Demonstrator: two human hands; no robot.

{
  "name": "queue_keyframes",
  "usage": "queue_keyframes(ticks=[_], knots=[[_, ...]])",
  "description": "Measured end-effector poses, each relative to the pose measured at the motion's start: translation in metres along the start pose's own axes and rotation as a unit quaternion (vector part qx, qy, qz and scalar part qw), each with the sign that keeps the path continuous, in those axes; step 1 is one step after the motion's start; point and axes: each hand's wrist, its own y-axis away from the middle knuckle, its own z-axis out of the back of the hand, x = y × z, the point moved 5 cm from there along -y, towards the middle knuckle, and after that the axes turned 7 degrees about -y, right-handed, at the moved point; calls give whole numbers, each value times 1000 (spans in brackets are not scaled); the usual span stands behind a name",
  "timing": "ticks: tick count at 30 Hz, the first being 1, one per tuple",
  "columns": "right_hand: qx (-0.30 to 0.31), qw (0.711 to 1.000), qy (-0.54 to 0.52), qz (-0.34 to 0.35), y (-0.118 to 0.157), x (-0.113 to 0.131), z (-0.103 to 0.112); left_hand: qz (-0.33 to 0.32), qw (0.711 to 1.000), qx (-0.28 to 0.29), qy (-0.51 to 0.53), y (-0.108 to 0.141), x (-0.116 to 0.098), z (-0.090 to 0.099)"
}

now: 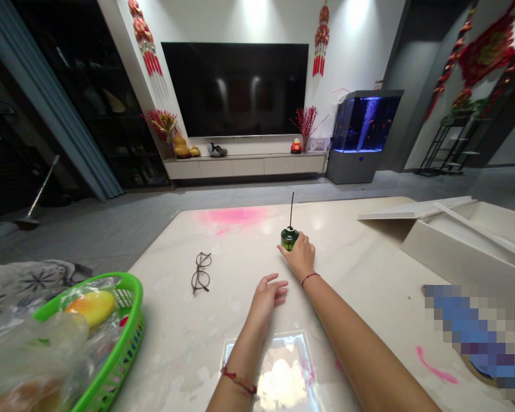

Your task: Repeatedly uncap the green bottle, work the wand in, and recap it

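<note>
A small dark green glass bottle point(288, 238) stands upright on the pale marble-patterned table point(167, 343), with one thin black stick rising from its white-rimmed neck. My right hand point(300, 254) is closed around the bottle's right side, thumb in front of it. Nearer to me and a little to the left, my left hand point(273, 292) rests over the table with its fingers apart and nothing in them. A pair of round glasses point(201, 272) lies on the table to the left of both hands.
A green basket point(138, 303) with fruit and plastic bags sits at the left. On the right are an open white box point(467, 246) and a blurred blue item point(472, 332). A pink stain point(236, 216) marks the table's far edge. Beyond stand a TV and a fish tank.
</note>
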Motion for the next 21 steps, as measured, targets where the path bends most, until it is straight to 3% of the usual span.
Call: queue_keyframes(ticks=[6, 21], knots=[[39, 999, 6, -36, 0, -7, -5, 0, 1000, -2, 4, 0, 0, 1], [66, 998, -22, -8, 0, -5, -2, 6, 1000, 3, 7, -3, 1, 1]])
